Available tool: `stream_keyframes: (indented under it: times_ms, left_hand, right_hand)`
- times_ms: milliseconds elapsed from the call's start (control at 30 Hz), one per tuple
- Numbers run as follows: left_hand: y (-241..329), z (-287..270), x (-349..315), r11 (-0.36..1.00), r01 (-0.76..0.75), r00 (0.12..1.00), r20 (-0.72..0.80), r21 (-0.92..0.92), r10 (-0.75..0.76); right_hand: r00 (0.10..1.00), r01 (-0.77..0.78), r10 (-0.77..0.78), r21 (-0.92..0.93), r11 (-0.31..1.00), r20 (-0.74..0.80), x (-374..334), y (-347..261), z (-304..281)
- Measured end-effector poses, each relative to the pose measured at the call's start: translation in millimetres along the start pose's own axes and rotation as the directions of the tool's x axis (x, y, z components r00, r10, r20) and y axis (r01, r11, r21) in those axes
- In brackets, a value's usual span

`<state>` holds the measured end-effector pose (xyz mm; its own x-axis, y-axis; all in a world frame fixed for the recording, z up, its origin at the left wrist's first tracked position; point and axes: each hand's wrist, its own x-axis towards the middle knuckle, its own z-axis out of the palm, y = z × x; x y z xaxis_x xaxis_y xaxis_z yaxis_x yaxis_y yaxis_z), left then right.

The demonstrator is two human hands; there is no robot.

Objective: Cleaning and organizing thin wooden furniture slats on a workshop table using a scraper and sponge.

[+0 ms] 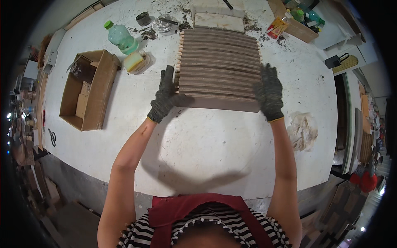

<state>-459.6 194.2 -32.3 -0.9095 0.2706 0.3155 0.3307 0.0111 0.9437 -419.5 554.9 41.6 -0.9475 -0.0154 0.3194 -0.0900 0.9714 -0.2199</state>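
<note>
A row of brown wooden strips (219,66) lies packed side by side on the white table (198,140), with pale pegs or tabs along the left ends. My left hand (165,95), in a dark grey knitted glove, rests against the left end of the row. Its fingers are stretched out, and its thumb lies along the near strip's front. On the opposite end my gloved right hand (269,93) lies flat with straight fingers. The row sits between my two palms; whether they press on it I cannot tell.
Left are an open cardboard box (97,99), a sponge (135,62), a green-capped bottle (120,37) and scissors (52,137). A pale block (219,21) stands behind the strips. Right are crumpled plastic (304,131), a red-and-yellow bottle (278,27) and a carton of bottles (300,27).
</note>
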Motion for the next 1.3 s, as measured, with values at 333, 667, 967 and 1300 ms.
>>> stream_keyframes:
  times_ms: [333, 667, 967, 1300]
  left_hand:
    - [22.9, 1.6, -1.0, 0.681, -0.008, 0.988, 0.111, 0.732, -0.108]
    - [20.7, -2.2, 4.0, 0.677, -0.148, 0.973, 0.230, 0.721, -0.031]
    - [23.6, 5.8, 4.7, 0.668, 0.001, 0.983, 0.122, 0.744, -0.137]
    - [15.2, 2.1, 3.4, 0.610, -0.105, 0.993, 0.120, 0.785, 0.017]
  right_hand:
    - [0.974, 0.148, -0.123, -0.126, 0.981, 0.190, 2.7, -66.8, 13.3]
    - [0.988, 0.091, -0.073, 0.132, 0.987, -0.137, -10.0, -13.9, 25.1]
    - [0.984, -0.159, 0.175, 0.326, 0.932, -0.020, -51.2, 27.1, 46.4]
    - [0.972, -0.200, 0.230, 0.344, 0.917, -0.046, -43.9, 14.2, 42.3]
